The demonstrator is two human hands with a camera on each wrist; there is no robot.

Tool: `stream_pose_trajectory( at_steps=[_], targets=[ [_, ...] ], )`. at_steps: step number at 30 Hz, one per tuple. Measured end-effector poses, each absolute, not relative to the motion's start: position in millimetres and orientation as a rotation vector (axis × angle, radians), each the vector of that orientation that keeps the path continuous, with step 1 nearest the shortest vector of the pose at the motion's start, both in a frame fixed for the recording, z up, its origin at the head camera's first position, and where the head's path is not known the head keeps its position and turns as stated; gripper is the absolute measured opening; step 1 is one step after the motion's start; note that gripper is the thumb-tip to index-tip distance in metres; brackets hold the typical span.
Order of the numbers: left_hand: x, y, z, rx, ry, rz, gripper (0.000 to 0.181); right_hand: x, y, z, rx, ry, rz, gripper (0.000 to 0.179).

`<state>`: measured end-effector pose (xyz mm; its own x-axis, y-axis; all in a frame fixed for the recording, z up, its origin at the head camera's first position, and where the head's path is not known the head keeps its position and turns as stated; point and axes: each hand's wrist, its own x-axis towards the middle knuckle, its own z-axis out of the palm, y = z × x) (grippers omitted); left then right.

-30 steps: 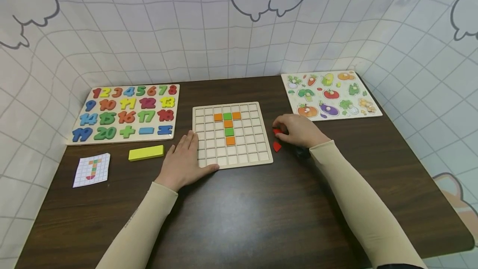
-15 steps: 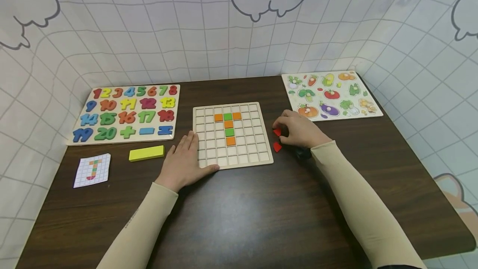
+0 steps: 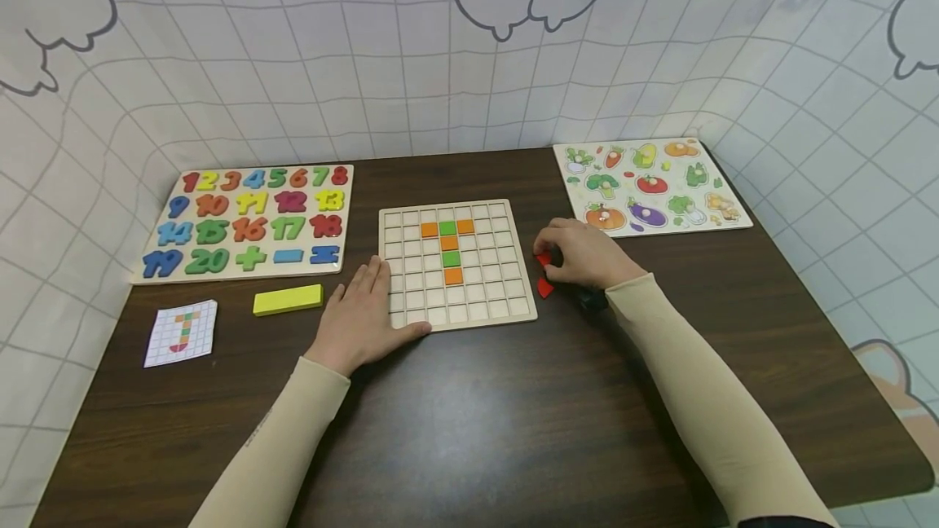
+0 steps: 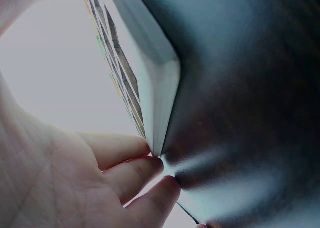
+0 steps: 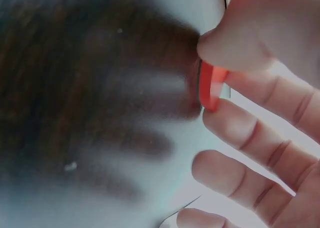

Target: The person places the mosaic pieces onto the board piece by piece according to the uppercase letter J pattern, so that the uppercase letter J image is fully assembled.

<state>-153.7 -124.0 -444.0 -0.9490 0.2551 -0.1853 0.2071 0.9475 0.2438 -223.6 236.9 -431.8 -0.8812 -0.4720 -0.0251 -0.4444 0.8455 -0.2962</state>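
A pale wooden grid board (image 3: 487, 292) lies mid-table, with orange and green square tiles (image 3: 449, 244) set in a T shape. My left hand (image 3: 355, 312) rests at its left edge, fingers straight and thumb along the front edge. In the left wrist view, fingertips (image 4: 155, 160) touch the board's side near a corner. Right of the board, my right hand (image 3: 590, 255) pinches a red wedge-shaped tile (image 5: 207, 85) between thumb and fingers, low over the table. Partly covered by the hand in the head view, this tile has a second red wedge-shaped tile (image 3: 544, 288) just in front of it.
At back left lies a number puzzle board (image 3: 167, 218), with a yellow block (image 3: 288, 301) in front. A small card (image 3: 180, 334) printed with a coloured grid pattern lies further left. A vegetable puzzle board (image 3: 587, 178) is at back right. A tiled-pattern cloth (image 3: 440, 80) stands behind the table.
My right hand's fingers shift slightly around the red tile beside the board. The left hand and the board stay where they were.
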Motion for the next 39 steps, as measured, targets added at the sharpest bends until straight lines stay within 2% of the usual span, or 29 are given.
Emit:
stream_pose_trajectory(
  at_steps=[12, 30, 39],
  targets=[
    [-155, -125, -445, 0.343, 2.886, 0.323, 0.122, -222, 211, -431, -0.756, 2.954, -0.432, 0.022],
    [-157, -126, -442, 0.342, 2.872, 0.317, 0.123, -213, 132, -432, -1.182, 2.883, -0.372, 0.012],
    [-156, -125, -443, 0.346, 2.870, 0.309, 0.123, -205, 115, -431, -1.230, 2.860, -0.336, 0.015]
  ],
)
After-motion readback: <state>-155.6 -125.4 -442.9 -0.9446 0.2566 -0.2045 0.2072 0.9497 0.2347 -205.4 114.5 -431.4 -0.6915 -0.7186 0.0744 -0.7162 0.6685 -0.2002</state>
